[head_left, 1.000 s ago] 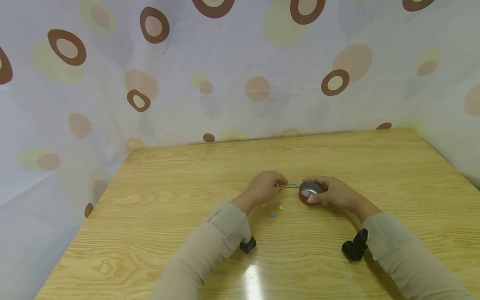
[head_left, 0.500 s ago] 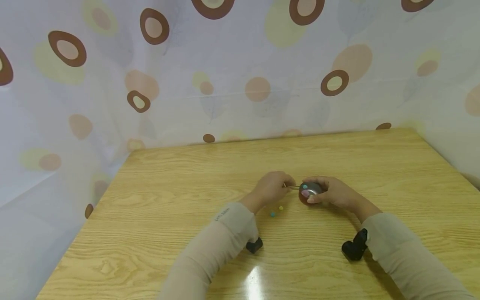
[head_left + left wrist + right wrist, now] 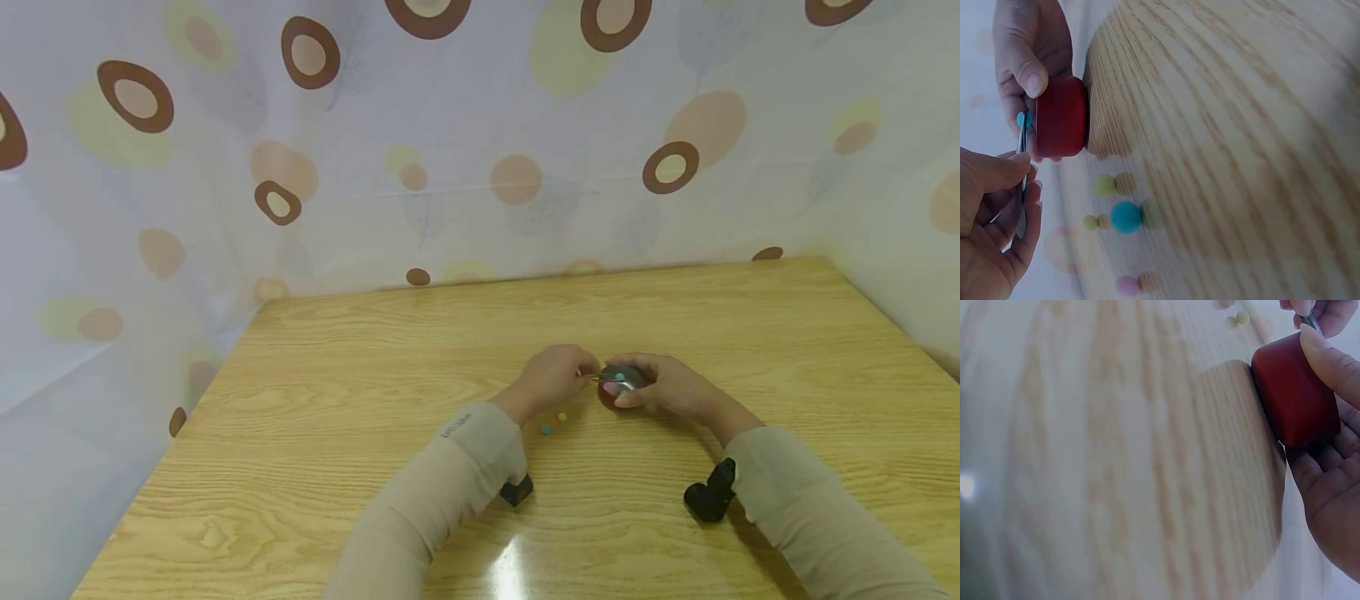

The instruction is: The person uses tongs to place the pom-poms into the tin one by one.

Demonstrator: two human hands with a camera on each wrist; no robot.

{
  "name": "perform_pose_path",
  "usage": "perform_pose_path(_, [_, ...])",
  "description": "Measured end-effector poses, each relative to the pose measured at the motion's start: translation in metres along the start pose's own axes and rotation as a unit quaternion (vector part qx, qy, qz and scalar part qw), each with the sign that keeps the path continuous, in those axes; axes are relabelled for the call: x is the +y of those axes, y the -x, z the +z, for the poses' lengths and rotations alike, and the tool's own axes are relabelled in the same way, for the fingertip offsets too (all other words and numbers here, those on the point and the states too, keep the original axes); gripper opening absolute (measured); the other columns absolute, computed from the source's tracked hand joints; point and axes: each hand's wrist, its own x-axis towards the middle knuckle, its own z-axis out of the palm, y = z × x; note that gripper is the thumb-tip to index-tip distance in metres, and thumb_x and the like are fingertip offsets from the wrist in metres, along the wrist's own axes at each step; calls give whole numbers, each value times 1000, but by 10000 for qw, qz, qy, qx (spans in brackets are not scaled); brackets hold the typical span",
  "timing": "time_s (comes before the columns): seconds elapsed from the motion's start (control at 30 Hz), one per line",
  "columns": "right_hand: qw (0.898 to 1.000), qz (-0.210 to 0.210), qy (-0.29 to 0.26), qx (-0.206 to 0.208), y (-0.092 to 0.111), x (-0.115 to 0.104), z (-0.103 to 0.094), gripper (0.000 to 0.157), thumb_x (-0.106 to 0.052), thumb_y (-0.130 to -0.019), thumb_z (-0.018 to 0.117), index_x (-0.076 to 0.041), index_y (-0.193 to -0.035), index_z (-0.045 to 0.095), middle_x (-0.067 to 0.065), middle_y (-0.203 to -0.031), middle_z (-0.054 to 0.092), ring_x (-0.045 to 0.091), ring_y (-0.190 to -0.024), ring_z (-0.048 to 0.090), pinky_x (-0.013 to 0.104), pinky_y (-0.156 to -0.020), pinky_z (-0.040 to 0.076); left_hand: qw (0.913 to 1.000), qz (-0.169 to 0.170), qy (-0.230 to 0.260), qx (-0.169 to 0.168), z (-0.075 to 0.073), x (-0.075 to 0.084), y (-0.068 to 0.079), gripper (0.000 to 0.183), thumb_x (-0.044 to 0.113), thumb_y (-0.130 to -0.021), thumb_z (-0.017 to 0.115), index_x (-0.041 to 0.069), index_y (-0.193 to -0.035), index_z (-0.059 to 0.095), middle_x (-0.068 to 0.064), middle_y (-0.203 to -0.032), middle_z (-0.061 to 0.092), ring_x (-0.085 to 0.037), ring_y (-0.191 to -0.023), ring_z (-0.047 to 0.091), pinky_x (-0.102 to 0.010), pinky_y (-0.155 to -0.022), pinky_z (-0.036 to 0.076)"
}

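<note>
My left hand (image 3: 553, 377) pinches metal tweezers (image 3: 1022, 145) between thumb and fingers. At their tips is a small turquoise ball (image 3: 1024, 119), over the mouth of a red bowl (image 3: 1062, 117) with a shiny metal inside. Thumb and fingers of my right hand (image 3: 670, 386) grip the bowl by its sides as it stands on the table. Something pink (image 3: 612, 388) lies inside the bowl. In the right wrist view the bowl's red wall (image 3: 1294, 390) hides its contents, and only part of the left hand (image 3: 1329, 314) shows beyond it.
Loose on the wooden table (image 3: 360, 400) near the bowl lie a turquoise ball (image 3: 1126, 217), two yellow balls (image 3: 1104, 185) and a pink ball (image 3: 1127, 285). A patterned cloth (image 3: 465, 225) hangs behind the table. Black wrist devices (image 3: 708, 493) sit under both sleeves.
My left hand has moved right with the tweezers, carrying the turquoise ball from beside the bowl to over its mouth. My right hand stays still, holding the bowl.
</note>
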Motion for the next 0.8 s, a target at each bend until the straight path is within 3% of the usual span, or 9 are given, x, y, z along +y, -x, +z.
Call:
perform_pose_path(0.43, [9999, -88, -101, -70, 0, 2, 0, 65, -25, -73, 69, -1, -126, 40, 18, -120, 44, 28, -104, 42, 38, -85, 35, 9995, 38, -316, 0, 3, 2, -5, 21, 8, -82, 57, 12, -102, 63, 2, -98, 61, -8, -88, 54, -14, -72, 41])
perform_pose_path(0.8, [9992, 105, -366, -78, 3, -3, 1, 69, -23, -72, 70, 0, -128, 36, 21, -121, 42, 30, -104, 41, 36, -84, 35, 9993, -118, -345, -106, -1, 5, -3, 23, 8, -82, 56, 12, -104, 63, 2, -99, 60, -8, -90, 53, -15, -71, 42])
